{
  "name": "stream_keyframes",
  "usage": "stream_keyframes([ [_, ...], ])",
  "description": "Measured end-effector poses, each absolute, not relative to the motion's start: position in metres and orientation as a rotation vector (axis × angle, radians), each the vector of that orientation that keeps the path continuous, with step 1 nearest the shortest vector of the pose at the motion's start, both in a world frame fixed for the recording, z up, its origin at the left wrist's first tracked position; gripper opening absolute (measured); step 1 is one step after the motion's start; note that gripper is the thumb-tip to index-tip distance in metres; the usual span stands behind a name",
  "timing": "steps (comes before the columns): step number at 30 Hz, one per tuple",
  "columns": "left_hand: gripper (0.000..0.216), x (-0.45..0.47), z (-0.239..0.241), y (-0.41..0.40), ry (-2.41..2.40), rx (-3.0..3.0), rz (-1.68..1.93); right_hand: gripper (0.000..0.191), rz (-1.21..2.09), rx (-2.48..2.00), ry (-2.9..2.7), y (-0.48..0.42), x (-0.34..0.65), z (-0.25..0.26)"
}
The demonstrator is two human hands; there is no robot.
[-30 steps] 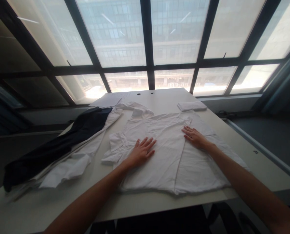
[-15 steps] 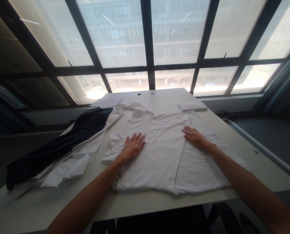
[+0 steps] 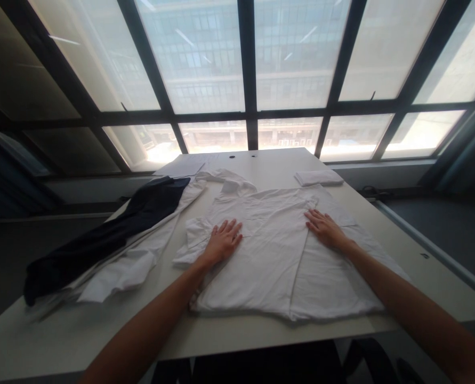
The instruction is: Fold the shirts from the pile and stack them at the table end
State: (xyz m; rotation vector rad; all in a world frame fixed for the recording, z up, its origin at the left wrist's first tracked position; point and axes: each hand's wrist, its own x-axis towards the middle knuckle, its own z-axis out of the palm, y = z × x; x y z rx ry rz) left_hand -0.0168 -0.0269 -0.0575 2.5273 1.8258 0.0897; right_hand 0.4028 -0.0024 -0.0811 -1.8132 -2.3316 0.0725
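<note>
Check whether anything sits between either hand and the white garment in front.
Nothing visible does: the left hand and right hand both lie flat on the white garment. The dark garment is off to the left, the folded white cloth farther back at right.

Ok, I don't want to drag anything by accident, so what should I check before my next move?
1. Left hand flat on the garment, not gripping: ok.
2. Right hand flat on it too: ok.
3. Garment's near edge within the table edge: ok.
4. Garment smooth: not ok, creases show between the hands.
5. Garment free of the white cloth at its far left: cannot tell, white meets white there.
6. Underside lying flat: cannot tell, hidden.
</note>
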Motion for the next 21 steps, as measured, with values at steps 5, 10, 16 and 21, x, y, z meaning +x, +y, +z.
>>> stream_keyframes([
  [5, 0.055, -0.017, -0.058, -0.027, 1.813, 2.526, 0.100, 0.062, -0.024, -2.111, -2.047, 0.000, 0.402, -0.086],
  [10, 0.055, -0.019, -0.061, -0.025, 1.798, 2.520, 0.135, 0.064, -0.013, -2.098, -2.017, 0.002, 0.406, -0.090],
  [16, 0.058, -0.015, -0.062, -0.026, 1.893, 2.455, 0.155, 0.062, -0.035, -2.063, -2.020, 0.004, 0.409, -0.093],
  [21, 0.066, -0.017, -0.066, -0.025, 2.037, 2.373, 0.161, 0.062, -0.029, -2.071, -2.012, 0.004, 0.408, -0.093],
])
